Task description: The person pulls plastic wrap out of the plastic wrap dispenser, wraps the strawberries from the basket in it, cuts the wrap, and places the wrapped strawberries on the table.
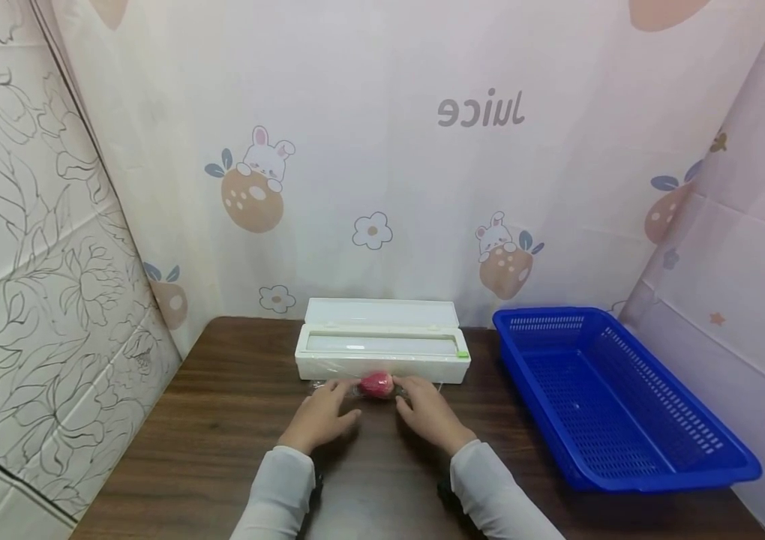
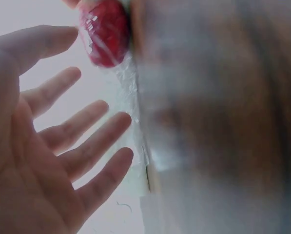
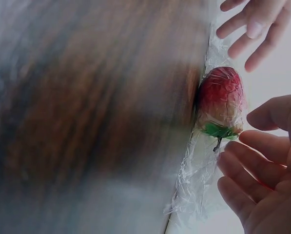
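Note:
A red strawberry [image 1: 377,385], wrapped in clear plastic film, lies on the table in front of a white film dispenser box [image 1: 382,369]. In the right wrist view its pale end shows a green leafy cap [image 3: 219,130] and a dark stem. Crinkled film [image 3: 194,180] stretches out past both ends of the fruit. My left hand [image 1: 324,415] is at the strawberry's left, fingers spread and relaxed. On the stem side, my right hand [image 1: 433,416] has its fingers lightly bent, with thumb and fingertips close beside the fruit. Neither hand grips it.
The dispenser's lid [image 1: 381,312] stands raised at the back, showing the roll [image 1: 382,345] inside. A blue plastic basket [image 1: 538,401] sits at the right of the dark wooden table [image 1: 200,427]. A printed curtain [image 1: 369,150] hangs behind the table.

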Demonstrator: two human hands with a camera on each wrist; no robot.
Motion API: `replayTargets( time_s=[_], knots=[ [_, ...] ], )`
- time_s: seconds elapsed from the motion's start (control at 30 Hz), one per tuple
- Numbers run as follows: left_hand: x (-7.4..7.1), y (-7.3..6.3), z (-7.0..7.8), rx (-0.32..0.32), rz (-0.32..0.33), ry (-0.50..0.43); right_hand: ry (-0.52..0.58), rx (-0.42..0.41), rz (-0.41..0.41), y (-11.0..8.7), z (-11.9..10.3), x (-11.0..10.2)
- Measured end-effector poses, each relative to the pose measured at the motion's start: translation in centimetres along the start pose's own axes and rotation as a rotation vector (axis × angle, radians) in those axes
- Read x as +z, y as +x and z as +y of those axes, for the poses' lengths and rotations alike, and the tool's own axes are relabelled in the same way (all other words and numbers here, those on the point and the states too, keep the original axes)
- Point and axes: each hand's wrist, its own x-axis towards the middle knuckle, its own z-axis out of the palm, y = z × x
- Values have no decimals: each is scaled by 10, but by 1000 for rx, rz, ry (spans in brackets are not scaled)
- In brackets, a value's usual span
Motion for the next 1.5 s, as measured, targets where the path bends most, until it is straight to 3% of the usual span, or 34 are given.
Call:
replayTargets(
  time_s=[0.1, 0.17, 0.3, 0.4, 0.5, 0.6, 0.93, 1.3, 1.5],
  knots=[
    [-6, 2, -7, 4, 106, -108, 0, -9, 4, -1, -1, -1],
    [-9, 5, -11, -12, 225, -196, 5, -14, 8, -1, -2, -2],
    [-15, 14, -19, -201, 490, -387, 8, -20, 14, -2, -3, -4],
    [-19, 19, -26, -357, 591, -507, 7, -28, 19, -2, -3, -5],
    [-21, 22, -34, -420, 598, -567, 3, -39, 26, -2, -3, -4],
    [-24, 24, -38, -432, 585, -592, 1, -47, 28, -2, -2, -5],
    [-21, 30, -50, -461, 402, -731, 11, -54, 24, -1, 0, -9],
    [-17, 35, -51, -469, 440, -792, 35, -72, 67, -3, 4, -12],
    [-20, 36, -49, -459, 411, -779, 28, -94, 175, -4, 8, -17]
  ],
)
